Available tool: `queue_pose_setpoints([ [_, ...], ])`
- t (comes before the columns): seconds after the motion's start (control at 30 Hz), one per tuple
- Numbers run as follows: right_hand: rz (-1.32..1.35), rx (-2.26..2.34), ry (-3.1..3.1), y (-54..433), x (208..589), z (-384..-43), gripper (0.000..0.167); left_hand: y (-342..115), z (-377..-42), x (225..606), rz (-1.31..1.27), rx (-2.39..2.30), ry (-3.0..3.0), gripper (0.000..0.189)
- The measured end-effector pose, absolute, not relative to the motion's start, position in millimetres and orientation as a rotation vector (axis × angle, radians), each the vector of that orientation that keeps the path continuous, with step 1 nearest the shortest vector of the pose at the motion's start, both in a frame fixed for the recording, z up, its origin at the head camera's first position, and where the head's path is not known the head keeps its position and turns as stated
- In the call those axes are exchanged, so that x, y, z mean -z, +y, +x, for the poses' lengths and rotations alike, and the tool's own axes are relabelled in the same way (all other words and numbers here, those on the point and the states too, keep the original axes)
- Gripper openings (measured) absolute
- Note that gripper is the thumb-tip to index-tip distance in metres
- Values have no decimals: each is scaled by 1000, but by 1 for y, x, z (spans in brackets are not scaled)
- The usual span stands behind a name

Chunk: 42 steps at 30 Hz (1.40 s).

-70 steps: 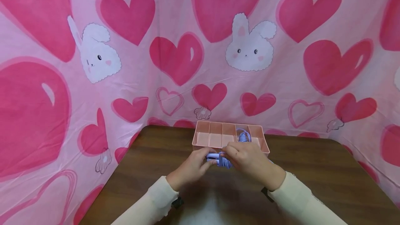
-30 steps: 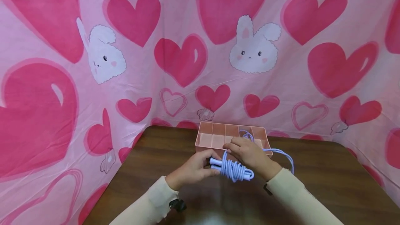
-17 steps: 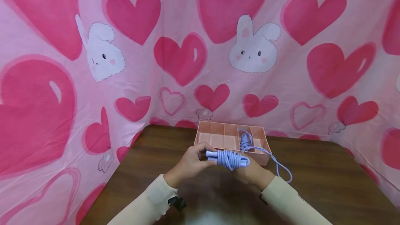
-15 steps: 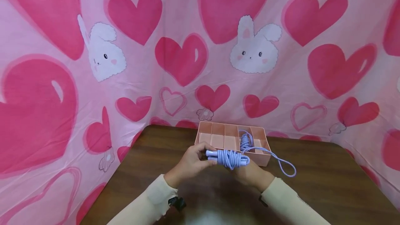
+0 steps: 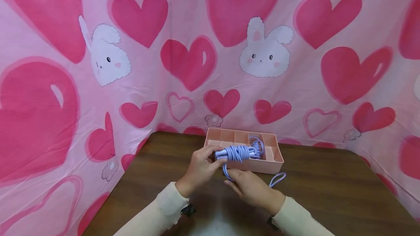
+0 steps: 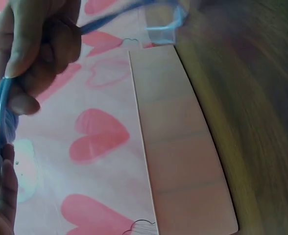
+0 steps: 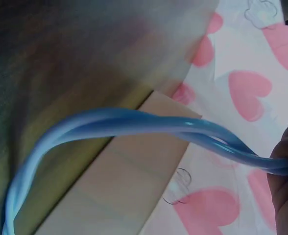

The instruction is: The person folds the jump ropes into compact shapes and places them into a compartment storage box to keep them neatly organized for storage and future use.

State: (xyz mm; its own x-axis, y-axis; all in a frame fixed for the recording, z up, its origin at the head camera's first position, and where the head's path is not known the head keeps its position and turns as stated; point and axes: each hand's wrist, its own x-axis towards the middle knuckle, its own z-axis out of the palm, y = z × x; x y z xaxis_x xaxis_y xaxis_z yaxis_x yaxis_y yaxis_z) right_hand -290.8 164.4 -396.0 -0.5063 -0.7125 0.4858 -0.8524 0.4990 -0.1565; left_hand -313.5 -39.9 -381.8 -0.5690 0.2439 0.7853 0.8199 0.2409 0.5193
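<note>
A blue-lilac jump rope [image 5: 238,153], its cord wound several times round its paired handles, is held level in front of the box. My left hand [image 5: 201,166] pinches the handle ends at its left. Below the bundle, my right hand [image 5: 254,188] grips the doubled cord, which runs up to the windings near the left fingers. A loose loop trails beyond the right hand; in the right wrist view the cord [image 7: 149,125] arcs away from the hand, two strands twisted together. Another coiled lilac cord [image 5: 258,148] lies in a compartment of the pink box [image 5: 256,165], partly hidden by the bundle.
The pink divided box stands toward the back of the dark wooden table [image 5: 170,159]. Behind the table hangs a pink cloth [image 5: 226,79] printed with hearts and rabbits.
My right hand has come from behind the bundle to below and in front of it, drawing the cord round. The bundle has risen slightly, and the trailing loop has shortened and moved left.
</note>
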Motion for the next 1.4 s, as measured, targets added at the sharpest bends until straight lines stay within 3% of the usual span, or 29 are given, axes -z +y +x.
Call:
queue_pose_setpoints([
  [0.2, 1324, -513, -2239, 165, 387, -283, 12, -45, -319, 385, -925, 1303, -1962, 27],
  [0.33, 1312, -440, -2147, 167, 376, -280, 33, -49, -322, 384, -899, 1320, -2011, 28],
  [0.43, 1308, -330, -2076, 170, 363, -279, 38, -50, -324, 385, -876, 1340, -2051, 31],
  [0.67, 1361, -11, -1926, 178, 325, -284, 35, -46, -323, 384, -979, 1197, -2134, 28],
  [0.83, 1359, -25, -1905, 185, 310, -293, 33, -44, -318, 380, -1054, 1187, -2167, 26],
  [1.0, 1325, -88, -1943, 191, 307, -302, 15, -44, -315, 377, -1131, 1221, -2241, 24],
  [1.13, 1292, -84, -2030, 197, 308, -310, 27, -51, -314, 378, -1231, 1276, -2280, 22],
  [1.3, 1322, -122, -2005, 203, 315, -320, 19, -61, -312, 380, -1371, 1494, -2289, 22],
  [1.4, 1308, -160, -1978, 205, 320, -325, 29, -67, -309, 380, -1394, 1636, -2289, 23],
])
